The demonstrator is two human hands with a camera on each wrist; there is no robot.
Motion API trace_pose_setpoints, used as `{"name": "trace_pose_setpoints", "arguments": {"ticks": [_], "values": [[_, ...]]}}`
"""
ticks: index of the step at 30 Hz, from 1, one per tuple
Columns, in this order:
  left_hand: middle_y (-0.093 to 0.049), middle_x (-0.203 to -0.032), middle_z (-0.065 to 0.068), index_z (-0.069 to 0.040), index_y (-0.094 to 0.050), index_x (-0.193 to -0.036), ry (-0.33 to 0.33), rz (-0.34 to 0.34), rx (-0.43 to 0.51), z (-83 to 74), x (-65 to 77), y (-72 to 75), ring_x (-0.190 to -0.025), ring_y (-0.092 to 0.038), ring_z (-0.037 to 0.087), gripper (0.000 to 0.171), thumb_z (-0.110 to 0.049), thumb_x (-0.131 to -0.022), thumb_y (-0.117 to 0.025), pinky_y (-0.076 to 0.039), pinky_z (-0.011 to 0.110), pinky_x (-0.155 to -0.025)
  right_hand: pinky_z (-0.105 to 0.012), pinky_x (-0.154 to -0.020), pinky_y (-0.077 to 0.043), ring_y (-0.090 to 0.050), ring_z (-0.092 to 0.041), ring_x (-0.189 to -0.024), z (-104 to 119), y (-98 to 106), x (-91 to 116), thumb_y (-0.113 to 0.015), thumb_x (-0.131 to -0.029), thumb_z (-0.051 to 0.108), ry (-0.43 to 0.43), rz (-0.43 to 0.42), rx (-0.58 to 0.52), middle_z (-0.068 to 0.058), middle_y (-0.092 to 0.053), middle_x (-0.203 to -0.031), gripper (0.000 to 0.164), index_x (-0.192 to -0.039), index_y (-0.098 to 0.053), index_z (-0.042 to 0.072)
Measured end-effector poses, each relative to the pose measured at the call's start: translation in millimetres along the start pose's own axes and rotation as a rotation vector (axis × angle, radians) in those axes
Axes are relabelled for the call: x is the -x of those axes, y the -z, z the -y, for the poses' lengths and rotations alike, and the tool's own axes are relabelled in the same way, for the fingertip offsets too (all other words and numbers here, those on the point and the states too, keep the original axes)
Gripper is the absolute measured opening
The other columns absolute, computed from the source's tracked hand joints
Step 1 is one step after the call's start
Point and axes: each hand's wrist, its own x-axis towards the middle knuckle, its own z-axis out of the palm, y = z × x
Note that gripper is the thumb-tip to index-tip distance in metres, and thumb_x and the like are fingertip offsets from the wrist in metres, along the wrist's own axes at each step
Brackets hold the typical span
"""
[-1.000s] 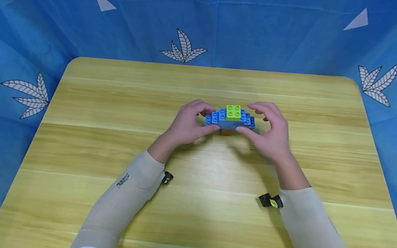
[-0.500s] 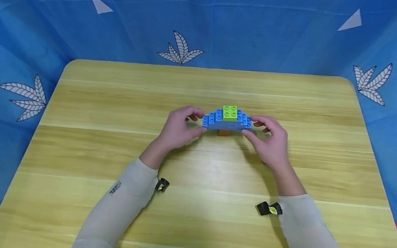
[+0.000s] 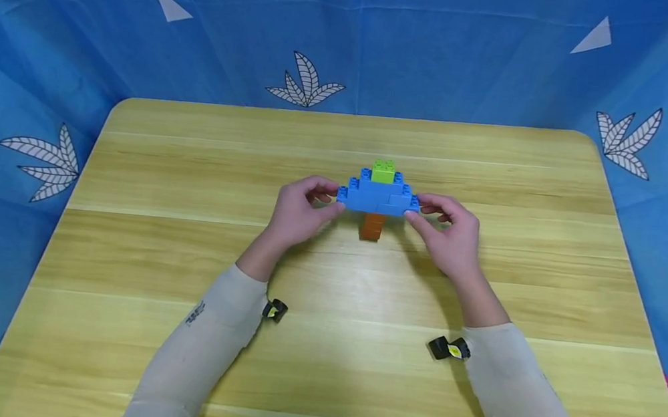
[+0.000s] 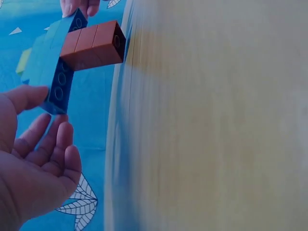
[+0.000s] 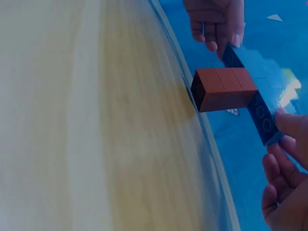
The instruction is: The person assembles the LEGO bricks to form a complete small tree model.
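A tree-shaped model of toy building bricks [image 3: 371,200] is held up off the table in the head view. Its crown is stepped blue bricks [image 4: 53,53], topped by a lime-green brick [image 3: 382,171]. Below hangs a trunk of stacked orange-brown bricks [image 5: 225,87], its hollow underside showing in both wrist views. My left hand [image 3: 301,212] pinches the left end of the lowest blue row between thumb and fingers. At the opposite end, my right hand [image 3: 452,237] pinches the same row. The model's back is hidden in the head view.
Beneath the model spreads a wood-patterned table [image 3: 318,368] with rounded far corners. Blue cloth [image 3: 469,60] printed with white leaves and triangles hangs behind and at both sides. A black wrist device [image 3: 449,348] sits at the right sleeve, another [image 3: 274,310] at the left.
Both hands have shifted outward to the ends of the blue row. The model has tilted back, so its front face and more of the orange-brown trunk show now.
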Motion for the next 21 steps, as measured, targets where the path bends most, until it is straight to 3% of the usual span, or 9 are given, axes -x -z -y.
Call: {"name": "trace_pose_setpoints", "arguments": {"ticks": [5, 9, 15, 21], "values": [[-0.070, -0.095, 0.004, -0.003, -0.074, -0.105, 0.081, -0.058, 0.014, 3.0, -1.6, -2.9, -0.086, -0.063, 0.019, 0.020, -0.015, -0.090, -0.077, -0.051, 0.036, -0.077, -0.032, -0.078, -0.048, -0.065, -0.018, -0.084, -9, -8, -4, -0.081, -0.086, 0.017, -0.119, 0.009, 0.007, -0.009, -0.073, -0.094, 0.025, -0.105, -0.075, 0.001], [-0.070, -0.092, 0.005, -0.002, -0.075, -0.101, 0.168, -0.064, -0.040, 4.4, -2.7, -5.0, -0.085, -0.064, 0.021, 0.020, -0.019, -0.091, -0.075, -0.051, 0.036, -0.076, -0.027, -0.074, -0.052, -0.067, -0.017, -0.081, -9, -14, -6, -0.078, -0.090, 0.023, -0.178, 0.037, 0.047, -0.008, -0.073, -0.091, 0.025, -0.101, -0.076, 0.001], [-0.069, -0.087, 0.006, -0.002, -0.074, -0.096, 0.287, -0.039, -0.130, 2.9, -4.8, -6.7, -0.081, -0.063, 0.022, 0.020, -0.022, -0.092, -0.074, -0.050, 0.036, -0.072, -0.037, -0.074, -0.055, -0.070, -0.024, -0.085, -6, -21, -9, -0.075, -0.092, 0.023, -0.253, 0.080, 0.141, -0.012, -0.073, -0.092, 0.025, -0.102, -0.076, 0.000], [-0.069, -0.086, 0.006, -0.002, -0.075, -0.095, 0.292, -0.031, -0.172, 1.4, -5.7, -8.8, -0.079, -0.063, 0.022, 0.020, -0.022, -0.092, -0.073, -0.050, 0.036, -0.071, -0.041, -0.077, -0.055, -0.070, -0.025, -0.088, -10, -22, -10, -0.073, -0.094, 0.025, -0.270, 0.111, 0.213, -0.012, -0.073, -0.095, 0.027, -0.105, -0.076, 0.001]]}}
